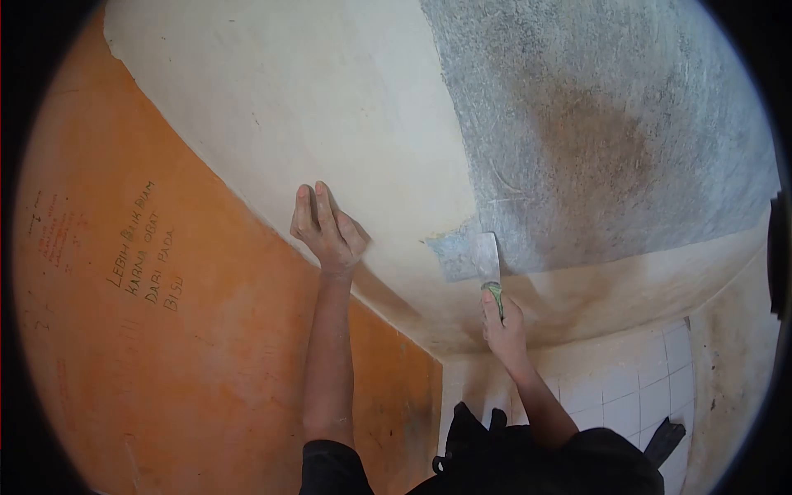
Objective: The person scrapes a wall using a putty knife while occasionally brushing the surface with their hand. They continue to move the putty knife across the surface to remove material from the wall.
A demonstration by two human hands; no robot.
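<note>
My right hand is wrapped round the green handle of a scraper. The scraper's metal blade lies against the wall, at the lower left corner of a rough grey patch with a brown stain. Beside the blade a small bluish-grey area borders the cream coating. Further left, my left hand rests at the cream surface, with two fingers stretched upward and the others bent. It holds nothing that I can see.
An orange wall with handwriting fills the left side and meets the cream surface along a slanting edge. White tiles lie at the bottom right, near a dark object. Another dark object stands at the right edge.
</note>
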